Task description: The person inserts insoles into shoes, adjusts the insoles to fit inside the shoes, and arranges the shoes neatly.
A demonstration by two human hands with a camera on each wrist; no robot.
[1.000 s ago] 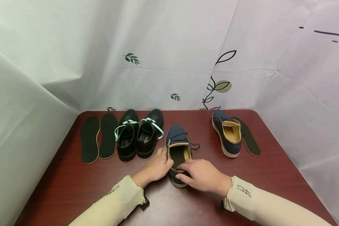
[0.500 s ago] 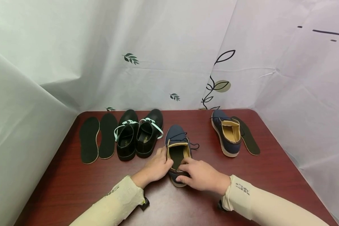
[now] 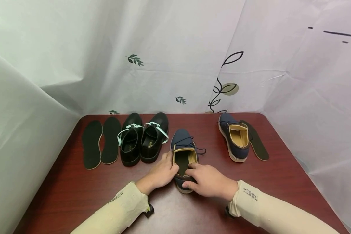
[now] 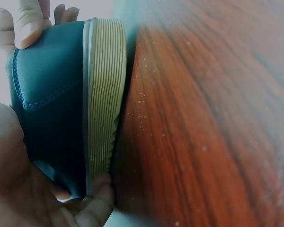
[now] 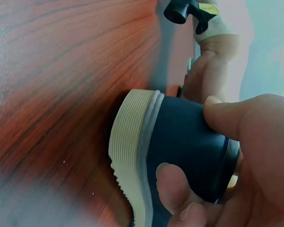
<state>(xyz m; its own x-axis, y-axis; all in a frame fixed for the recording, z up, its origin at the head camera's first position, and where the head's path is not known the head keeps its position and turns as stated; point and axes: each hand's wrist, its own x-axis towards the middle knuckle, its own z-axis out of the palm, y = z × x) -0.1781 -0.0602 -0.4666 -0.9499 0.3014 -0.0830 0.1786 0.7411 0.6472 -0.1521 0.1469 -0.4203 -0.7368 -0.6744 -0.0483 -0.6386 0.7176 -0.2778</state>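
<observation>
A navy lace-up shoe (image 3: 181, 136) stands on the table at the middle, toe pointing away, with a dark insole (image 3: 181, 161) lying inside it. My left hand (image 3: 161, 172) grips its left side, the thumb by the opening; in the left wrist view, fingertips (image 4: 102, 187) reach the ribbed sole (image 4: 104, 90). My right hand (image 3: 209, 182) holds the heel, thumb against the outside and forefinger over the collar into the opening. Close up in the right wrist view, that thumb (image 5: 222, 116) presses the heel's back (image 5: 180, 127). The parts of the fingers inside the shoe are hidden.
The other navy shoe (image 3: 234, 138) stands at the back right, partly against a loose dark insole (image 3: 257, 143). Two black shoes (image 3: 131, 154) with pale laces are back left, beside two black insoles (image 3: 92, 144). A white patterned cloth (image 3: 163, 81) rises behind the table (image 3: 175, 217).
The right forefinger has shifted slightly forward and right, toward the shoe's right inner edge. The shoe and my left hand keep their places.
</observation>
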